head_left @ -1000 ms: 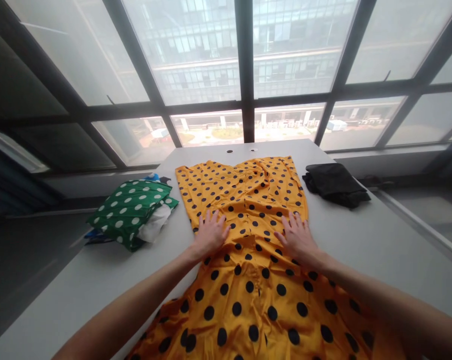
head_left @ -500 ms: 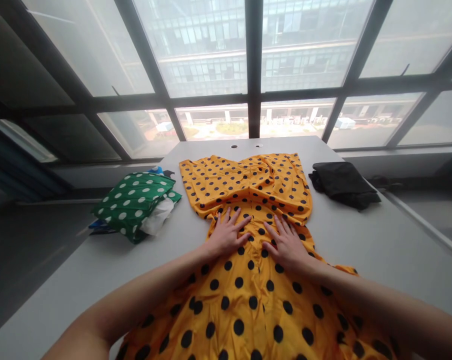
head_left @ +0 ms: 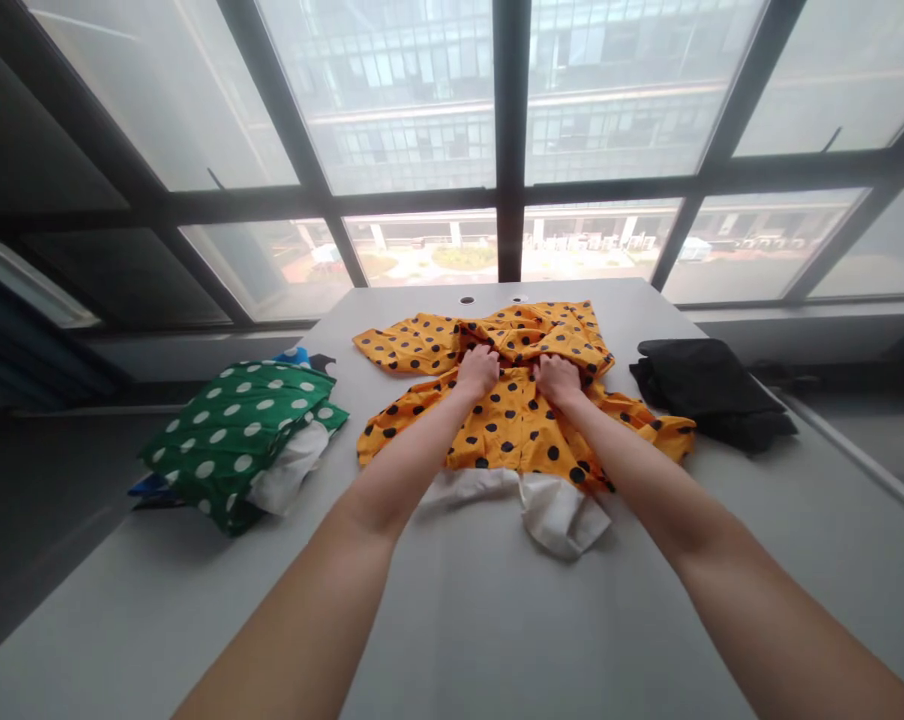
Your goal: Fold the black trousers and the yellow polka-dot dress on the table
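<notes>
An orange dress with black dots lies bunched on the grey table, its lower part folded up over the top so white lining shows at the near edge. My left hand and my right hand are side by side on the folded fabric, fingers curled into it near the dress's upper part. Both arms stretch forward across the bare table.
A folded green garment with white dots tops a small stack of clothes at the left. A folded black garment lies at the right. Large windows rise just past the table's far edge.
Both hands have moved forward from the dress's waist and carried the skirt up over the bodice. The long skirt no longer covers the near table.
</notes>
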Action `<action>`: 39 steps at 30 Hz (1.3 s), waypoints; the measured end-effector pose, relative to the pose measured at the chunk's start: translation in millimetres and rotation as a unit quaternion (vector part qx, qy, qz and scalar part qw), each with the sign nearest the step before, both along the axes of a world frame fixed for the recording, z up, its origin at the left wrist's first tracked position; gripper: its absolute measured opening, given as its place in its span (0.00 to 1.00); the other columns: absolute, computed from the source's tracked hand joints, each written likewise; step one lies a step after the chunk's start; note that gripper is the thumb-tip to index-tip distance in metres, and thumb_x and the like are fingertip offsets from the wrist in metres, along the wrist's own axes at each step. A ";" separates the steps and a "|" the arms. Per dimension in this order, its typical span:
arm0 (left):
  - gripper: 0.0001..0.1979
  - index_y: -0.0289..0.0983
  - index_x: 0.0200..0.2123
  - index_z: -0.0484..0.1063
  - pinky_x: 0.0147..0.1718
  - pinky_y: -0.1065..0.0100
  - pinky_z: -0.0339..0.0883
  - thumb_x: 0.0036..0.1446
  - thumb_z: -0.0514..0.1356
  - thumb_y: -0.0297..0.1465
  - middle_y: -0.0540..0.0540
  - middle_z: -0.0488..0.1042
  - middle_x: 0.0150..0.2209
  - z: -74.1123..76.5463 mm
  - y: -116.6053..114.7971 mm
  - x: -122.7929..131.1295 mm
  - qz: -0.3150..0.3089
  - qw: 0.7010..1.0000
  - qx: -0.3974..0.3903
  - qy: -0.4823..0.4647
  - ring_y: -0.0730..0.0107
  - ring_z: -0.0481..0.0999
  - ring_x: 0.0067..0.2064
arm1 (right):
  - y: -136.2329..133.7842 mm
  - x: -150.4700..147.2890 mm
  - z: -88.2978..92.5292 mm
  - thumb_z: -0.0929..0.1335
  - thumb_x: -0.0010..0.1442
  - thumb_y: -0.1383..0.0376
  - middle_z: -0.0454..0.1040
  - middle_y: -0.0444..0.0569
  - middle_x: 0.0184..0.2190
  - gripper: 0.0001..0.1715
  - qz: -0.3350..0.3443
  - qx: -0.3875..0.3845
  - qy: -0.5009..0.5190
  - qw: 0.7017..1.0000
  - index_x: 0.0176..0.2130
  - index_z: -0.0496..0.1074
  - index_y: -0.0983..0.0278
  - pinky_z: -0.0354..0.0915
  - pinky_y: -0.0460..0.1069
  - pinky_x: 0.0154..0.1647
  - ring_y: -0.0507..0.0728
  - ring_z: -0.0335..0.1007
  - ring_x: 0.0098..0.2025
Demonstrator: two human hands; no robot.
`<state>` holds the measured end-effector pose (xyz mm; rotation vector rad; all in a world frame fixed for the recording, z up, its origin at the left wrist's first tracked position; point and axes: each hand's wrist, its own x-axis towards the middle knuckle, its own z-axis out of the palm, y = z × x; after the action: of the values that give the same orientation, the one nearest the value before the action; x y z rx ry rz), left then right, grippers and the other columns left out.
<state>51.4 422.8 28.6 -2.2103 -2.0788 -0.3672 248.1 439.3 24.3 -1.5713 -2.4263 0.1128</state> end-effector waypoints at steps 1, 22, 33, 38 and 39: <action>0.20 0.36 0.61 0.73 0.69 0.49 0.54 0.70 0.53 0.31 0.34 0.68 0.66 -2.6 -3.3 0.6 -0.018 1.000 -0.003 0.002 0.50 0.63 0.69 | 1.3 -2.5 0.0 0.56 0.74 0.59 0.70 0.68 0.63 0.29 0.010 0.008 -0.001 1.000 0.63 0.70 0.71 0.56 0.59 0.67 0.67 0.62 0.67; 0.21 0.52 0.59 0.75 0.49 0.59 0.74 0.70 0.52 0.47 0.46 0.82 0.51 48.9 -331.9 36.3 -0.076 0.985 -0.156 -0.021 0.54 0.82 0.51 | -265.1 106.5 36.0 0.61 0.72 0.53 0.80 0.56 0.49 0.23 0.180 -0.086 0.034 0.979 0.51 0.79 0.61 0.67 0.54 0.55 0.63 0.75 0.53; 0.31 0.44 0.72 0.60 0.67 0.35 0.49 0.71 0.48 0.47 0.37 0.59 0.73 -0.4 -132.7 -30.0 0.129 0.988 -0.081 -0.023 0.39 0.54 0.73 | -96.5 50.1 -16.4 0.54 0.73 0.51 0.45 0.59 0.77 0.39 -0.011 -0.078 0.010 0.997 0.75 0.53 0.65 0.41 0.65 0.74 0.69 0.37 0.78; 0.36 0.49 0.74 0.56 0.68 0.30 0.40 0.69 0.44 0.57 0.40 0.47 0.77 -15.6 -110.1 -86.3 0.156 0.978 -0.136 -0.010 0.33 0.43 0.76 | -80.8 44.3 -30.1 0.53 0.72 0.42 0.41 0.58 0.78 0.44 -0.020 -0.103 -0.012 0.994 0.76 0.50 0.60 0.32 0.68 0.74 0.70 0.29 0.78; 0.36 0.50 0.74 0.55 0.68 0.31 0.39 0.69 0.44 0.56 0.41 0.46 0.77 -14.8 -108.5 -97.7 0.155 0.978 -0.142 -0.003 0.34 0.42 0.76 | -85.0 40.8 -31.5 0.53 0.72 0.40 0.40 0.58 0.78 0.46 -0.018 -0.107 -0.018 0.994 0.77 0.49 0.59 0.31 0.69 0.74 0.71 0.28 0.78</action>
<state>-46.4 314.3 13.7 -1.9623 -2.5661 -0.0538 288.9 354.3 -7.2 -1.7184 -2.4824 0.3522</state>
